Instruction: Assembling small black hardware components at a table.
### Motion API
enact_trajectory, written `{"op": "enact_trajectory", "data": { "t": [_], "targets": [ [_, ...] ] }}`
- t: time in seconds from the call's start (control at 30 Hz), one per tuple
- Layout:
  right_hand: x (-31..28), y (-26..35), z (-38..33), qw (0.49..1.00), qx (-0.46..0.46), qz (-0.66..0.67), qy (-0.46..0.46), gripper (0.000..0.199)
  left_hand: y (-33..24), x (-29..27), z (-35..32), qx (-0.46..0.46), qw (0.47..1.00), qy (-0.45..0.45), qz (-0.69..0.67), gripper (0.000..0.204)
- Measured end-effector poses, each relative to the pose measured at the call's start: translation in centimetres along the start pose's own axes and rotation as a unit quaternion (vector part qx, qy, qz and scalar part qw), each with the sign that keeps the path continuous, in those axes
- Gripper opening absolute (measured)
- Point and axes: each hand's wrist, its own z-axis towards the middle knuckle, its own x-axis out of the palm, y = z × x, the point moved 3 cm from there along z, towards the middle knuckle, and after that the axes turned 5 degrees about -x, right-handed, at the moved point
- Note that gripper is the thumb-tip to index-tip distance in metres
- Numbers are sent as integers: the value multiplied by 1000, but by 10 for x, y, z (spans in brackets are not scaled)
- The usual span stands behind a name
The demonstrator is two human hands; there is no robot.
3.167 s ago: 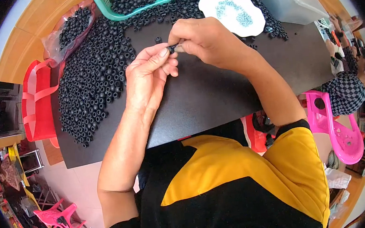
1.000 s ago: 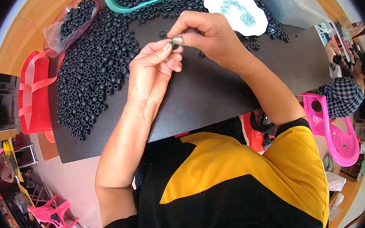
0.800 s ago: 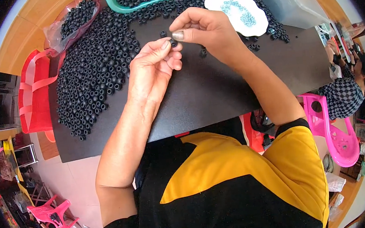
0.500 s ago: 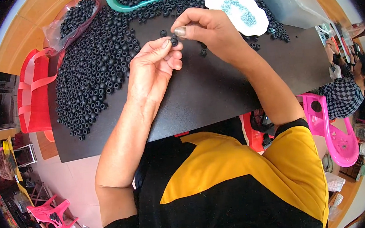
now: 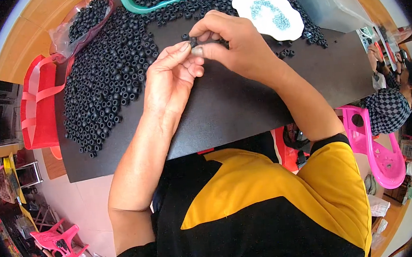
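Over the dark table, my two hands meet at their fingertips around a small black bead-like piece [image 5: 193, 42]. My left hand [image 5: 173, 67] pinches it between thumb and forefinger, the other fingers curled. From the other side, the thumb and fingers of my right hand [image 5: 227, 38] close on the same piece and partly hide it. A broad heap of similar black hollow pieces [image 5: 108, 73] lies to the left. To the right of my right hand is a white scalloped plate [image 5: 293, 28] with tiny pale-blue bits on it.
A green basket [image 5: 141, 9] of black pieces stands at the far side, beside a clear plastic bin [image 5: 327, 0]. A plastic bag [image 5: 63, 40] of more pieces and a red bag [image 5: 43, 113] sit at left. A pink chair [image 5: 385, 162] and a person [image 5: 390, 105] are at right.
My right hand has shifted slightly down and left, its thumb now touching my left fingertips and covering more of the black piece. My left hand has barely moved.
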Motion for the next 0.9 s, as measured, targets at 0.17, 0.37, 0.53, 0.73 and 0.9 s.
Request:
{"op": "enact_trajectory", "data": {
  "t": [0.17, 0.37, 0.53, 0.73, 0.9],
  "targets": [
    [6, 5, -1, 997, -26, -73, -7, 24, 0, -7, 4, 2, 1000, -4, -8, 9],
    [14, 11, -4, 987, -65, -135, -59, 22, 3, -4, 4, 6, 999, -35, -20, 6],
    [15, 15, -4, 978, -90, -166, -85, 23, 2, -3, 2, 0, 1000, 7, -17, 4],
    [9, 13, -1, 966, -138, -187, -115, 23, 1, 6, 0, -21, 999, 34, 11, 9],
    [3, 16, 0, 964, -146, -200, -102, 22, 2, 12, -3, -56, 996, 49, 46, 14]
  ]
}}
